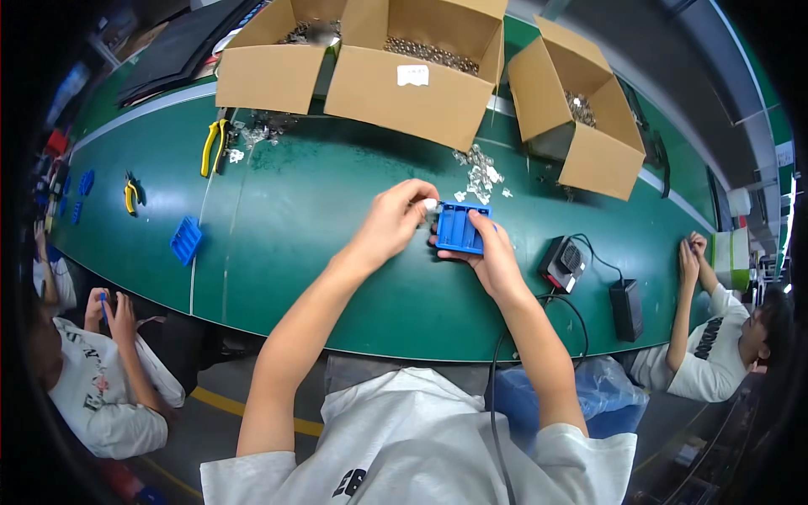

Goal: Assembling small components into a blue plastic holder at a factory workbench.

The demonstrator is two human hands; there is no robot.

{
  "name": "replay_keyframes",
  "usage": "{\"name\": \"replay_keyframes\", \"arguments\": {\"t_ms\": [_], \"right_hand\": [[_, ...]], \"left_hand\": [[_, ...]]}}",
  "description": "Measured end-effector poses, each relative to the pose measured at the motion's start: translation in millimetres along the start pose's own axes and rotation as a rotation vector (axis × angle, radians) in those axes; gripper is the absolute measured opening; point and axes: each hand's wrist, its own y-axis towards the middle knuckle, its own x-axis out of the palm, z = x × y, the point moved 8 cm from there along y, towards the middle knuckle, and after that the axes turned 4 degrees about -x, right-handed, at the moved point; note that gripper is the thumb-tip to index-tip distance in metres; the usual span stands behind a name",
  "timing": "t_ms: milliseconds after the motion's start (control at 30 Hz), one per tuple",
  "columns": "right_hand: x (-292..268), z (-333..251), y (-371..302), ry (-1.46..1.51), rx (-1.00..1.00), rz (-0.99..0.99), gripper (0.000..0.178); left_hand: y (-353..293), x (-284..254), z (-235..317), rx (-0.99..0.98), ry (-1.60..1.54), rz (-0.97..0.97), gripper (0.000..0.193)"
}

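Over the middle of the table, my right hand (498, 259) grips a blue plastic slotted case (455, 229), with the thumb on its face and the fingers beneath. My left hand (394, 220) is pinched closed at the case's upper left corner. Something white covers a fingertip there, and what the pinch holds is too small to make out. Just beyond the case lies a loose heap of small clear and metallic pieces (481, 175). Another blue slotted case (186, 241) rests on the table to the left.
Cardboard boxes (404, 105) of small metal parts line the far side. Yellow-handled pliers (214, 147) and smaller yellow cutters (130, 195) lie left. A black device (562, 264) and a corded adapter (625, 310) sit right. Co-workers (109, 370) sit at both ends.
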Motion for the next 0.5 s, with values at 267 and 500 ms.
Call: {"name": "replay_keyframes", "arguments": {"t_ms": [267, 500], "right_hand": [[-8, 8, -10, -0.034, 0.067, 0.015, 0.048], [-6, 11, -6, -0.011, 0.056, -0.008, 0.047]], "left_hand": [[-6, 13, 9, 0.103, 0.218, 0.004, 0.01], [-9, 16, 24, 0.255, 0.342, 0.079, 0.009]]}}
